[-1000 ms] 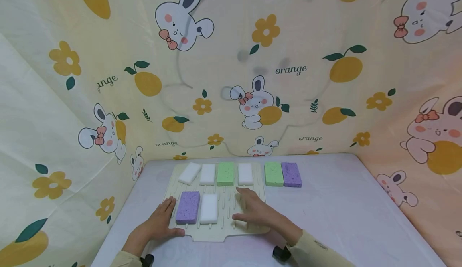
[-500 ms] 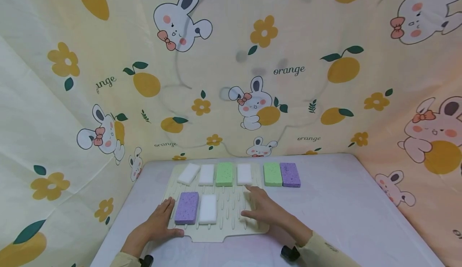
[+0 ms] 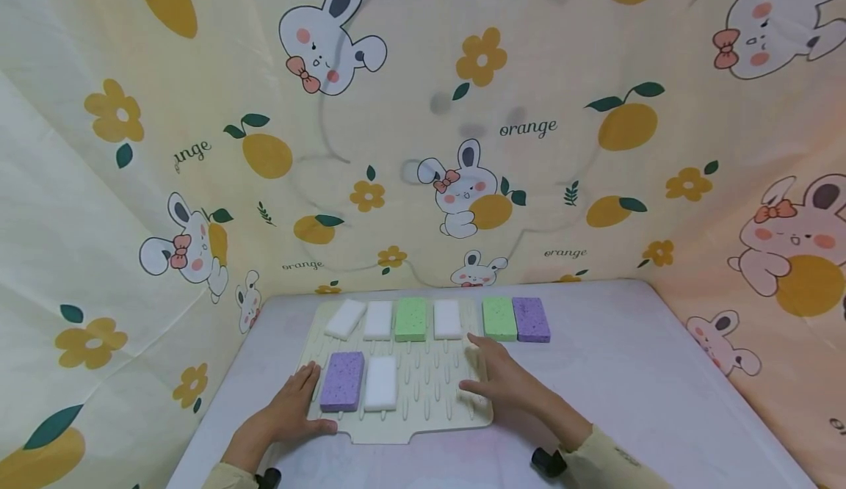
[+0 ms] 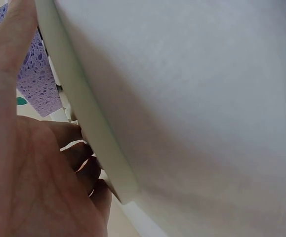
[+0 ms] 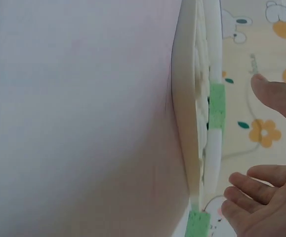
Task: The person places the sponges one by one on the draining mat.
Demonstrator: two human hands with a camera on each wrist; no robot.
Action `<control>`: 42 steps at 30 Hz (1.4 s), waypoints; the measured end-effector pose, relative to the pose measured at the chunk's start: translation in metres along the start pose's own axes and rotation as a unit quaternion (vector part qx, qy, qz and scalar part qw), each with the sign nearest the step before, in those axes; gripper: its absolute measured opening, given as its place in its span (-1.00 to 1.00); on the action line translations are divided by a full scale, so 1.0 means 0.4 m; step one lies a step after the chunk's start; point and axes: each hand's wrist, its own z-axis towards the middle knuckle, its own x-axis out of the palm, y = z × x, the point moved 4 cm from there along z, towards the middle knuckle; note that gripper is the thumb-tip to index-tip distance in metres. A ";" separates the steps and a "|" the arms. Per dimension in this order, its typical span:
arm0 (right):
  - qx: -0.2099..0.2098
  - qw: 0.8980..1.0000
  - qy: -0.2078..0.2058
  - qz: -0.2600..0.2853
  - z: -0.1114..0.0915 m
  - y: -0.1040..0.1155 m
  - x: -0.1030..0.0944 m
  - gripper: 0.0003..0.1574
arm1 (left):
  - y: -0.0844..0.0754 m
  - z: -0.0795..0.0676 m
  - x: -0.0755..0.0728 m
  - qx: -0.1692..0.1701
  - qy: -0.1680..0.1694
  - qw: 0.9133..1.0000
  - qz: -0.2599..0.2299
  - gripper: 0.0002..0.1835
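Note:
A cream ribbed mat lies on the table with sponges in two rows. Its back row has a tilted white sponge, a second white sponge, a green sponge and another white sponge. In front lie a purple sponge and a white sponge. My left hand rests along the mat's left edge, fingers extended, thumb at the front corner; the left wrist view shows its fingers against the rim. Over the mat's right edge, my right hand holds nothing, thumb and fingers spread apart.
Right of the mat, a loose green sponge and a purple sponge lie side by side on the white tablecloth. A patterned curtain with rabbits and oranges closes off the back and sides.
My right hand has drifted to the right, from over the mat's ribs to its right edge. The left hand and the sponges stay in place.

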 end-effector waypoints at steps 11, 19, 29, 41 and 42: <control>0.033 0.999 -0.014 0.019 -0.011 -0.049 -0.048 0.24 | -0.003 -0.002 -0.006 0.009 -0.004 1.000 0.001 0.40; 0.065 0.998 -0.009 0.011 -0.017 -0.082 -0.081 0.26 | -0.009 -0.011 -0.010 0.002 0.000 1.000 -0.001 0.39; 0.059 0.998 -0.023 -0.006 -0.020 -0.117 -0.138 0.27 | -0.011 -0.010 -0.008 -0.002 0.002 1.000 -0.003 0.39; 0.040 0.998 -0.034 -0.024 -0.007 -0.178 -0.192 0.25 | -0.006 -0.002 -0.002 -0.005 0.007 1.000 0.004 0.40; 0.041 0.998 -0.037 -0.024 -0.005 -0.185 -0.197 0.24 | -0.007 -0.003 -0.003 -0.005 0.007 1.000 0.004 0.40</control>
